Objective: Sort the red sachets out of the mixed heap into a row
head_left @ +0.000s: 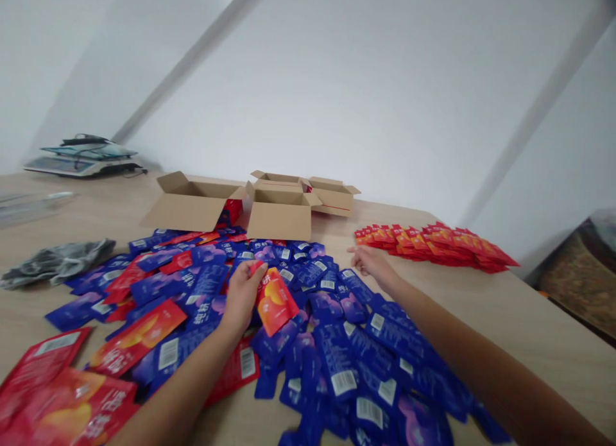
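Note:
My left hand pinches the top edge of a red snack pouch with orange fruit pictures, held tilted above the pile. Under and around it spreads a heap of blue pouches, many with barcode labels up. More red pouches lie mixed in on the left side. My right hand is just above the far right edge of the heap, its index finger stretched out and the other fingers partly curled. Nothing shows in it. Just beyond it lies a neat overlapping row of red pouches.
Open cardboard boxes stand at the back: a left box, a middle box and others behind, one being a right box. Grey cloth lies at the left. A flat scale-like device sits at the far left against the wall.

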Demonstrator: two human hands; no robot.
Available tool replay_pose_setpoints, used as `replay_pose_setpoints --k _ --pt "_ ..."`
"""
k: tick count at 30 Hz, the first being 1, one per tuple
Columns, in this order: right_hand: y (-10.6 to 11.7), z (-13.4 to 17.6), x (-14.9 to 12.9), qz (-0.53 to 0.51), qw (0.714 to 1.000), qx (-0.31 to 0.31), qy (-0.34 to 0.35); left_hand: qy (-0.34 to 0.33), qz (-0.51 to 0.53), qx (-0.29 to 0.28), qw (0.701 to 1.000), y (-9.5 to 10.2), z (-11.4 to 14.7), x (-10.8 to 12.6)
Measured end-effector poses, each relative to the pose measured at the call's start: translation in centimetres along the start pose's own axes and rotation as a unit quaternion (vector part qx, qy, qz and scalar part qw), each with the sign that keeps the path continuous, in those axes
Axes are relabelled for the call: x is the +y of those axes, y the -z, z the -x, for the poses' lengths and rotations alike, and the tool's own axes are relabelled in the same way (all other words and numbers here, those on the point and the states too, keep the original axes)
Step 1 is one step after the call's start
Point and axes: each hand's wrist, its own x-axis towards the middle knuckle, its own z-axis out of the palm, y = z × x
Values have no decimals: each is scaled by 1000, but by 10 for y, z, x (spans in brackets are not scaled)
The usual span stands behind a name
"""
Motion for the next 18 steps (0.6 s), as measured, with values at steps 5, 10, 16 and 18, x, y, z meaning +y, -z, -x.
replay_pose_setpoints --k 5,10,16,18 --pt "-82 108 -23 -128 945 -299 16 -69 -33 -52 996 -23 28 21" --pt "-100 127 -11 -132 971 -176 91 12 58 -90 994 -38 53 20" --pt "-90 104 20 -75 980 71 172 185 21 -409 893 -49 80 -4" --pt "-93 103 25 -90 978 71 176 194 25 -414 889 -49 82 -7"
